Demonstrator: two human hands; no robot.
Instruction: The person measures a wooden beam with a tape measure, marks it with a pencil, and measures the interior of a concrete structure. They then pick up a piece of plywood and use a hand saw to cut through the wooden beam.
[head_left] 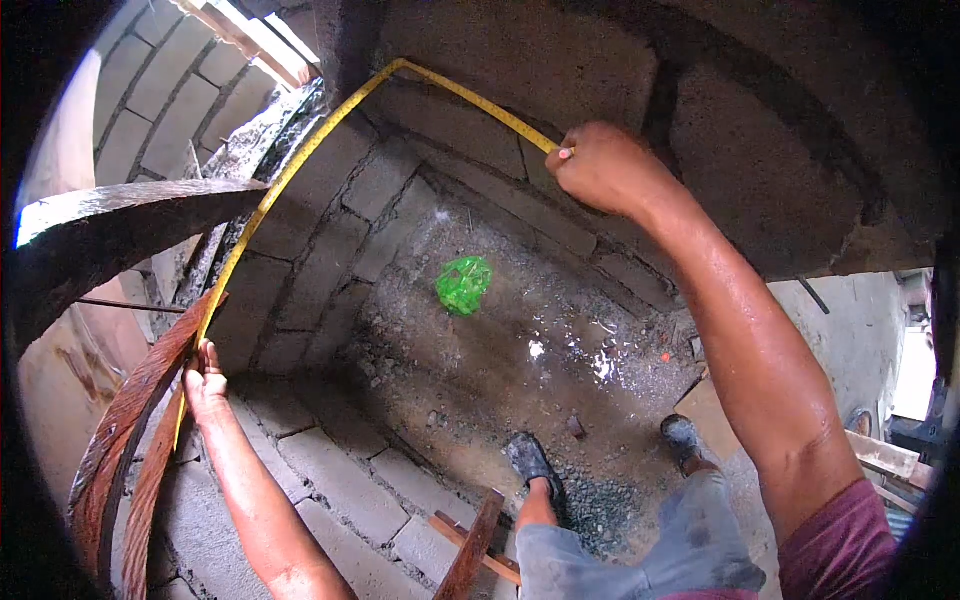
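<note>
Tape measure (268,199), yellow, bends at eleven o'clock, between both hands. The right hand (598,168), at one o'clock, closes its grip firmly round one end; the left hand (207,385), towards nine, pinches it with partly curled fingers beside reddish wooden planks (150,415). Green plastic (464,284) lies near centre on the gritty floor (455,375), shoes (535,465) at four and five.

The person wears a dull maroon top (838,545) — its short sleeve ends above the elbow in a plain edge — and faded grey-blue shorts (640,545). Both shoes (533,462) are dark, closed at the toe and smudged with pale grey dirt — the forearms and hands are bare.
</note>
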